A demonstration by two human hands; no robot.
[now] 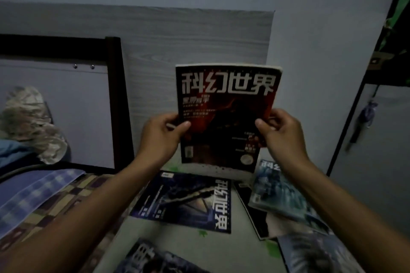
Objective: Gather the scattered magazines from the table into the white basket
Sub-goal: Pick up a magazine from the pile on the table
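I hold a red-and-black magazine upright above the table, cover facing me. My left hand grips its left edge and my right hand grips its right edge. On the pale table below lie a dark blue magazine, a light blue one partly over a black-and-white one, and two more at the bottom edge. No white basket is in view.
A bed with a chequered cover and a blue plaid cloth adjoins the table's left side. A dark bed frame and a crumpled camouflage cloth stand behind. A grey cabinet is at the right.
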